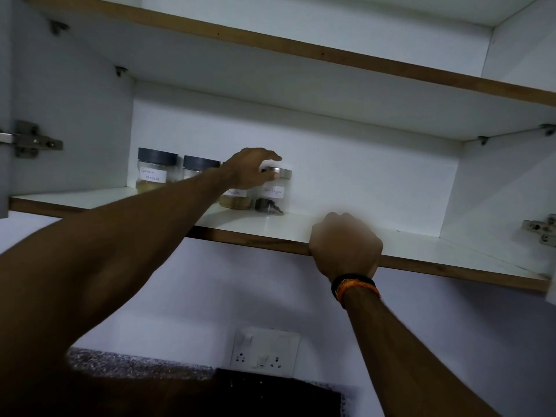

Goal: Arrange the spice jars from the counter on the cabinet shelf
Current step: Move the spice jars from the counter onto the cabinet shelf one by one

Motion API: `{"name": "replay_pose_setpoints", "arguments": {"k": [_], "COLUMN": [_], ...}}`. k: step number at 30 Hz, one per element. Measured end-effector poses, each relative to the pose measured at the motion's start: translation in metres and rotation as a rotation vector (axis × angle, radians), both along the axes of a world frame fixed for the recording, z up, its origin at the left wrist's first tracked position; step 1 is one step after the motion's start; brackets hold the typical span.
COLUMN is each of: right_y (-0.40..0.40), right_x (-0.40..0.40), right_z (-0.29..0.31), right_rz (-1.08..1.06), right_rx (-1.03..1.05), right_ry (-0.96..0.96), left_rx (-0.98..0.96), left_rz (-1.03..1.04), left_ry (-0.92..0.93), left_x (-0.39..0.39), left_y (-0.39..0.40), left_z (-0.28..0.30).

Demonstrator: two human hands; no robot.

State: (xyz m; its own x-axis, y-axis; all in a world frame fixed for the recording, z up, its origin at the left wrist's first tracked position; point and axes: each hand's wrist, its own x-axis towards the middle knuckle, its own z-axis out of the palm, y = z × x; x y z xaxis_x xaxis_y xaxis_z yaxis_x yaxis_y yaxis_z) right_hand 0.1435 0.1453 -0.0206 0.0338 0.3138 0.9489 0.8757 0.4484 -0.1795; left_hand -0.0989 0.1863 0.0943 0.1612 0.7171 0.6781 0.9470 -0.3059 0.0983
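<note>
My left hand point(251, 168) reaches up to the cabinet shelf point(421, 251) at the centre of the frame, its fingers closed around the steel lid of the rightmost spice jar point(272, 195), which stands upright on the shelf with dark spice in its bottom. Just left of it, partly hidden behind my wrist, stands a jar of tan powder point(236, 200). Further left, along the back wall, are two dark-lidded jars: one point(155, 173) labelled "Garam Masala" and another point(198, 167) mostly covered by my forearm. My right hand point(346, 245), a black and orange band point(355, 285) at its wrist, is curled over the shelf's front edge, right of centre. A switch plate point(264, 352) sits on the wall at lower centre, above the speckled counter point(135, 364).
</note>
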Motion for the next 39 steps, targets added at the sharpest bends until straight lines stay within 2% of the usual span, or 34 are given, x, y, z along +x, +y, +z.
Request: {"name": "replay_pose_setpoints", "arguments": {"k": [6, 9, 13, 16, 20, 23, 26, 30, 39], "right_y": [-0.004, -0.012, -0.039, -0.061, -0.092, -0.108, -0.119, -0.142, -0.198], "right_x": [0.007, 0.010, 0.009, 0.010, 0.014, 0.020, 0.031, 0.045, 0.063], "right_z": [0.006, 0.002, -0.025, -0.043, -0.067, -0.093, -0.131, -0.192, -0.308], "right_rz": [-0.044, -0.030, 0.044, 0.150, 0.274, 0.296, 0.305, 0.308, 0.357], "right_rx": [-0.219, -0.191, -0.127, -0.118, -0.128, -0.197, -0.397, -0.656, -1.091], "right_ry": [-0.149, -0.193, -0.098, -0.129, -0.020, -0.045, -0.090, -0.167, -0.339], "left_rx": [-0.125, -0.107, -0.051, 0.044, 0.132, 0.123, -0.023, -0.355, -0.856], "left_rz": [-0.116, -0.184, -0.229, -0.232, -0.257, -0.236, -0.217, -0.236, -0.244], "left_ry": [-0.110, -0.131, -0.099, -0.083, -0.111, -0.122, -0.172, -0.251, -0.378], "left_x": [0.014, 0.028, 0.046, 0.060, 0.077, 0.088, 0.099, 0.114, 0.132], "left_y": [-0.055, -0.084, -0.123, -0.150, -0.176, -0.188, -0.198, -0.218, -0.270], "left_z": [-0.022, -0.036, -0.057, -0.077, -0.126, -0.175, -0.228, -0.300, -0.445]}}
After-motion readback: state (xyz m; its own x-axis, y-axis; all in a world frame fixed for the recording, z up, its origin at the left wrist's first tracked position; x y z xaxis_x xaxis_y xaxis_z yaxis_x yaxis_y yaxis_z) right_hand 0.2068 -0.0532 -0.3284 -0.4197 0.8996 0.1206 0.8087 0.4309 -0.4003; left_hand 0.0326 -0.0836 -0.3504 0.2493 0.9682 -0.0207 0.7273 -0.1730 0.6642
